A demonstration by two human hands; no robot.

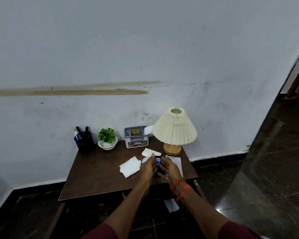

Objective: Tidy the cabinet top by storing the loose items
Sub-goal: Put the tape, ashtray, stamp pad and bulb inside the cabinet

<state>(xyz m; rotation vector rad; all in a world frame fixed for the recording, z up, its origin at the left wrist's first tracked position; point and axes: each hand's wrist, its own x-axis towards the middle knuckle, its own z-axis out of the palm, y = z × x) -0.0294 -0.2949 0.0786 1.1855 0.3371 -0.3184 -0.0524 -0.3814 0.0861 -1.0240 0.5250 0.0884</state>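
L hand [148, 167] & R hand [170, 167] flank blue-capped obj [158, 160], mostly hidden; can't tell grip.

Dark object [158, 170], mostly obscured, unidentifiable

The brown wooden cabinet top [97, 173] carries loose things on its right half. A small stack of white paper slips [129, 167] lies flat, slightly fanned. Behind it a cream card [148, 152] lies askew. A larger white sheet [177, 163] lies flat to the right. Between slips and sheet sits a small dark object [158, 170] topped by a blue cap [158, 160]. A grey compartment box [136, 138] stands at the back edge.
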